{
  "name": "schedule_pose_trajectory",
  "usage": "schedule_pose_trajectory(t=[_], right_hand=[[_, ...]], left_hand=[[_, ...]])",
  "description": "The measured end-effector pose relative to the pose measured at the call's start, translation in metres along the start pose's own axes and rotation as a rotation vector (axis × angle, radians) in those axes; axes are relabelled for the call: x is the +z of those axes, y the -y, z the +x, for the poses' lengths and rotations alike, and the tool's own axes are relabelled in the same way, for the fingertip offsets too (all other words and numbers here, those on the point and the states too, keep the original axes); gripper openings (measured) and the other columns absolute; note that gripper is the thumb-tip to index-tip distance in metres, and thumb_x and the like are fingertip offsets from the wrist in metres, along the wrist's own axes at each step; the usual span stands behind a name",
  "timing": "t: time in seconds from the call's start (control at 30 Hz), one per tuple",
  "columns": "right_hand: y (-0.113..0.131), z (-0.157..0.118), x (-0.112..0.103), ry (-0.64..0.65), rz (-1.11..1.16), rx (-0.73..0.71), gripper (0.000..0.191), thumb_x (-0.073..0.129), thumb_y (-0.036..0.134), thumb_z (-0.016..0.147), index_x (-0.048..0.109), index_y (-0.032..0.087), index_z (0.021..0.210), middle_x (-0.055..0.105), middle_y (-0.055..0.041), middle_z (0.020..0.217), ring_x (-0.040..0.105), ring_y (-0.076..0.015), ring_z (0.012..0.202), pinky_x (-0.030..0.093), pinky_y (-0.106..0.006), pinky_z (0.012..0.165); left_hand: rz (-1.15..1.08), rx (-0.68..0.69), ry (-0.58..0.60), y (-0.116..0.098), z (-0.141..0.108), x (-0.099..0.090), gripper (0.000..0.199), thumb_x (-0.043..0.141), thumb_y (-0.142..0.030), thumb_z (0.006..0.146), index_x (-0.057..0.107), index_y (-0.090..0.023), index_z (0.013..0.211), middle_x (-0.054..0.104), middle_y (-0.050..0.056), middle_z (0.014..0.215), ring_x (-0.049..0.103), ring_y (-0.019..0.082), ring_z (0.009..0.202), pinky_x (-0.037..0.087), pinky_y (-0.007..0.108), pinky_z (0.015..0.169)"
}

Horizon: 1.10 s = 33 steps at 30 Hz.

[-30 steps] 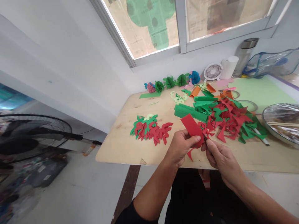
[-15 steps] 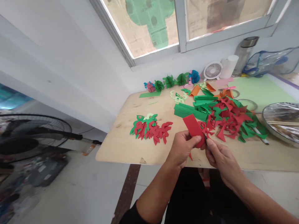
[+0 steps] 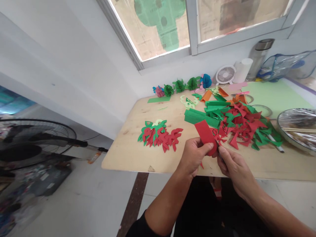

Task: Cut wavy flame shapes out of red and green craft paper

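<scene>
Between the thumb and fingers of my left hand (image 3: 194, 154) is a folded strip of red paper (image 3: 204, 131), its upper end pointing away from me. My right hand (image 3: 230, 159) is closed around a pair of scissors (image 3: 218, 147), mostly hidden by the fingers; the dark blades meet the strip's right edge. A small red sliver (image 3: 201, 165) shows just below the left hand. To the left lie red cut-out shapes (image 3: 164, 140) and green cut-outs (image 3: 141, 135). Beyond the hands is a heap of red scraps (image 3: 243, 125) beside folded green paper (image 3: 201, 117).
Paper honeycomb figures (image 3: 179, 86) line the wall, near a small white fan (image 3: 225, 75) and a bottle (image 3: 261, 54). A covered bowl (image 3: 296, 128) with chopsticks stands at the right. The table's front edge (image 3: 163, 171) runs under my forearms.
The scissor blades have shifted slightly against the red strip's edge. Both hands stay in nearly the same place, and the view has moved a little.
</scene>
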State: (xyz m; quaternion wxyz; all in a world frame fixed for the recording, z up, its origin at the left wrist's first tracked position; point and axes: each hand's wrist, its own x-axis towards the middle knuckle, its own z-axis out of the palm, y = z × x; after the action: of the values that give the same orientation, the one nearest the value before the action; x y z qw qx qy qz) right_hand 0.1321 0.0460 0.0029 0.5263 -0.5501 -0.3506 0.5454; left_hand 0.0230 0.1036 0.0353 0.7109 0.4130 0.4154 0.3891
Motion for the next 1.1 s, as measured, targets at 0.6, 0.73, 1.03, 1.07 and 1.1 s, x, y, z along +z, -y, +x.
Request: schedule_pose_trajectory(t=[0.6, 0.73, 1.03, 1.07, 1.1], right_hand=[[0.0009, -0.0004, 0.0003, -0.030, 0.003, -0.020, 0.045, 0.049, 0.056, 0.085, 0.042, 0.020, 0.059, 0.030, 0.0073, 0.047, 0.022, -0.0070, 0.041, 0.016, -0.021, 0.037], [-0.0004, -0.0002, 0.0000, -0.041, 0.026, -0.018, 0.045, 0.051, 0.055, 0.084, 0.040, 0.020, 0.058, 0.030, 0.0077, 0.047, 0.021, -0.0067, 0.042, 0.015, -0.021, 0.037], [-0.0041, -0.0002, 0.0009, -0.025, 0.053, 0.014, 0.042, 0.051, 0.054, 0.085, 0.042, 0.020, 0.062, 0.027, 0.0085, 0.046, 0.019, -0.0070, 0.042, 0.013, -0.022, 0.037], [-0.0039, 0.0000, 0.0011, -0.023, 0.046, 0.014, 0.042, 0.051, 0.054, 0.085, 0.042, 0.020, 0.062, 0.027, 0.0086, 0.046, 0.019, -0.0069, 0.041, 0.014, -0.021, 0.037], [-0.0036, 0.0002, 0.0013, -0.023, 0.038, 0.014, 0.042, 0.051, 0.055, 0.084, 0.043, 0.020, 0.062, 0.027, 0.0087, 0.046, 0.019, -0.0068, 0.041, 0.014, -0.021, 0.037]], left_hand=[[-0.041, -0.016, -0.084, 0.0014, 0.0010, 0.0062, 0.018, 0.070, -0.024, 0.057, 0.070, -0.011, 0.070, 0.062, 0.003, 0.061, 0.051, 0.010, 0.054, 0.046, 0.029, 0.063], [-0.040, -0.013, -0.077, 0.0013, 0.0015, 0.0062, 0.017, 0.069, -0.023, 0.058, 0.069, -0.011, 0.070, 0.062, 0.003, 0.061, 0.051, 0.010, 0.054, 0.046, 0.029, 0.063], [-0.064, 0.005, -0.048, 0.0025, -0.0043, 0.0054, 0.010, 0.066, -0.021, 0.064, 0.066, -0.012, 0.066, 0.059, 0.001, 0.058, 0.049, 0.009, 0.053, 0.044, 0.027, 0.063], [-0.072, 0.013, -0.048, 0.0032, -0.0050, 0.0056, 0.010, 0.066, -0.021, 0.064, 0.066, -0.012, 0.067, 0.058, 0.001, 0.058, 0.049, 0.009, 0.053, 0.044, 0.027, 0.063], [-0.078, 0.022, -0.055, 0.0040, -0.0055, 0.0059, 0.010, 0.066, -0.022, 0.065, 0.066, -0.012, 0.067, 0.057, 0.000, 0.058, 0.048, 0.009, 0.053, 0.043, 0.026, 0.063]])
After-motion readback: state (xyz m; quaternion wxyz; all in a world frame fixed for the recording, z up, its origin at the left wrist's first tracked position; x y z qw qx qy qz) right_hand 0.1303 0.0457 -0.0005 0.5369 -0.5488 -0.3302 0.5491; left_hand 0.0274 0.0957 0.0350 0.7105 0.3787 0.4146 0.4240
